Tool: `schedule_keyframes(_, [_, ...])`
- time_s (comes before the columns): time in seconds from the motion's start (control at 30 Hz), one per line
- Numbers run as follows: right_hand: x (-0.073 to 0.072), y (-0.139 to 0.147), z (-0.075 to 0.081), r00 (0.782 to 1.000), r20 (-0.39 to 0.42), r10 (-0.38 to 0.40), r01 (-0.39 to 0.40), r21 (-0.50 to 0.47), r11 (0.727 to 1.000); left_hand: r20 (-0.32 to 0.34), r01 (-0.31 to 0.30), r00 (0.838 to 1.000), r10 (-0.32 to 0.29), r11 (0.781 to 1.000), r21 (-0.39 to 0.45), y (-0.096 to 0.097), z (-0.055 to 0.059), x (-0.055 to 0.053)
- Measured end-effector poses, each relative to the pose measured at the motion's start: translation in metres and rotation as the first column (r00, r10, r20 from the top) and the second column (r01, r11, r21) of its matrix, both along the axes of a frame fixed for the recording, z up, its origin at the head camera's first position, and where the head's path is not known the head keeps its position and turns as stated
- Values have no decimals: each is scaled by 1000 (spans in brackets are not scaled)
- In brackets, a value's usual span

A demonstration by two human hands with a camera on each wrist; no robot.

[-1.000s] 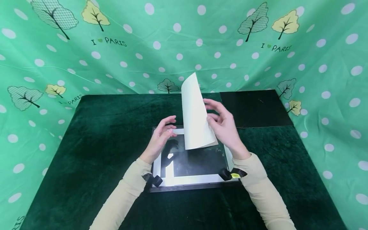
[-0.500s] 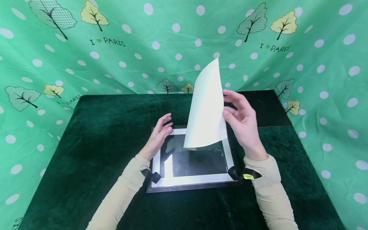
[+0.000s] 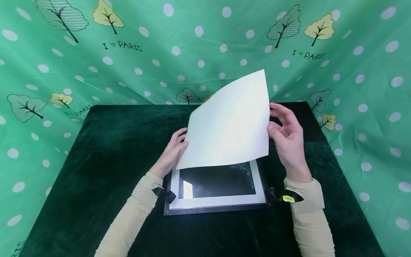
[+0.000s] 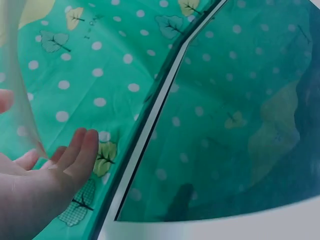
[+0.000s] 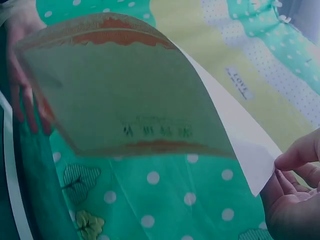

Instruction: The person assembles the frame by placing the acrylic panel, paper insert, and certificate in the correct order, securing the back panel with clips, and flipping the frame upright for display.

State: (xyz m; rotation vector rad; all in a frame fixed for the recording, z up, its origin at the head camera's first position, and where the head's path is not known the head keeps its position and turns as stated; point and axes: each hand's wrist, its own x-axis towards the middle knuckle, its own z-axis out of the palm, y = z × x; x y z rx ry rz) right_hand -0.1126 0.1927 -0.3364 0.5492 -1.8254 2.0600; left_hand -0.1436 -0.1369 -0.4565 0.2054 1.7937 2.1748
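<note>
A sheet of stiff paper (image 3: pixel 228 121), white on the side facing the head camera, is held up tilted and curved. The right wrist view shows its other face, with an orange patterned border and blurred green characters. My right hand (image 3: pixel 287 142) pinches its right edge between thumb and fingers. My left hand (image 3: pixel 171 151) is at the sheet's left edge, fingers mostly straight; in the left wrist view the edge passes between thumb and fingers of the left hand (image 4: pixel 50 185). Below lies a picture frame (image 3: pixel 216 203) with dark sides, a white inner border and a glossy dark centre; the sheet hides its far part.
A dark green cloth (image 3: pixel 106 150) covers the table. At the back right is a flat black panel (image 3: pixel 309 121), partly behind the right hand. A green dotted curtain (image 3: pixel 154 82) hangs behind and along both sides.
The right hand has moved right with the sheet, turning its broad white face toward the head camera. The left hand has shifted slightly left and now meets the sheet's left edge.
</note>
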Motion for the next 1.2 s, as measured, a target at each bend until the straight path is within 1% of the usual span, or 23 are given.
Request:
schedule_keyframes(0.13, [-1,12,-10,996,49,-68,67,21,998,-37,-35,999,35,999,1,-8,1,1])
schedule_keyframes(0.23, [-2,20,-17,986,87,-140,132,88,987,-76,-54,996,52,998,-27,-13,0,3])
schedule_keyframes(0.3, [-3,24,-23,976,114,-187,169,152,974,-94,-71,993,65,996,-61,-16,0,5])
schedule_keyframes(0.37, [-2,28,-31,962,137,-235,200,229,953,-108,-82,992,72,992,-93,-19,0,6])
schedule_keyframes(0.43, [-2,32,-40,952,158,-262,208,295,933,-126,-89,989,75,989,-116,-23,-1,7])
schedule_keyframes(0.57, [-1,40,-59,938,191,-288,190,410,892,-165,-94,984,70,985,-146,-31,-3,11])
schedule_keyframes(0.73, [4,49,-79,935,230,-269,116,520,846,-181,-115,981,75,969,-218,-40,-4,17])
schedule_keyframes(0.87, [8,53,-92,929,268,-254,53,584,810,-183,-128,980,80,955,-268,-45,-6,23])
schedule_keyframes(1.07, [13,52,-108,910,313,-271,-3,660,751,-199,-141,977,79,936,-322,-52,-10,33])
schedule_keyframes(1.17, [16,52,-114,904,331,-272,-30,681,732,-204,-144,976,74,925,-353,-54,-14,38])
schedule_keyframes(1.2, [17,52,-116,901,338,-271,-37,682,730,-202,-142,977,72,921,-362,-54,-16,39])
